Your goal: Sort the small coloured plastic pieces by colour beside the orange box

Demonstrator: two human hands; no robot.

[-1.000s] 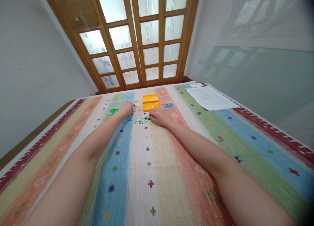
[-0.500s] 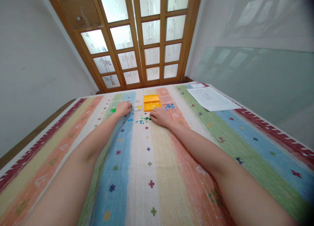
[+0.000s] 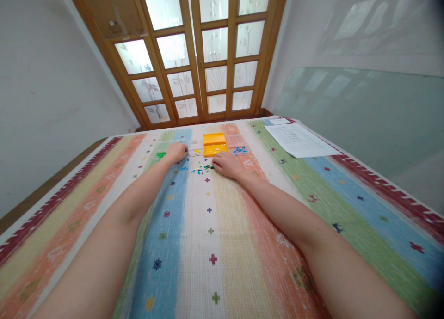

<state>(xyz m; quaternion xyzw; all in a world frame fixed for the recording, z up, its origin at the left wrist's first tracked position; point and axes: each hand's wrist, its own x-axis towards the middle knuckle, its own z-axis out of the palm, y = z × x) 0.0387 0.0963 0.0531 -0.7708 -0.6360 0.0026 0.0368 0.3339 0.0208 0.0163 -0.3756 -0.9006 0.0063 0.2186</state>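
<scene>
My left hand [image 3: 176, 152] is closed with its fingertips pinched, over the left side of a clear box that shows bright green pieces [image 3: 161, 155]. A tiny dark spot shows at those fingertips; what they hold is too small to name. My right hand [image 3: 226, 163] rests palm down, fingers curled together at the right end of a pile of small mixed pieces [image 3: 199, 171]. Whatever its fingertips grip is hidden. Just behind the right hand lies an open yellow box [image 3: 215, 155] with pale bits inside. Yellow pieces [image 3: 197, 151] lie between the left hand and that box.
Blue pieces [image 3: 240, 150] sit in a clear tray right of the yellow box. A printed sheet of paper [image 3: 298, 141] lies at the far right of the striped tablecloth [image 3: 197, 245]. Beyond the table stand glazed wooden doors [image 3: 197, 64]; a glass panel [image 3: 364, 106] leans on the right.
My left hand has shifted very slightly to the right, its fingertips still pinched. My right hand stays in place by the pile.
</scene>
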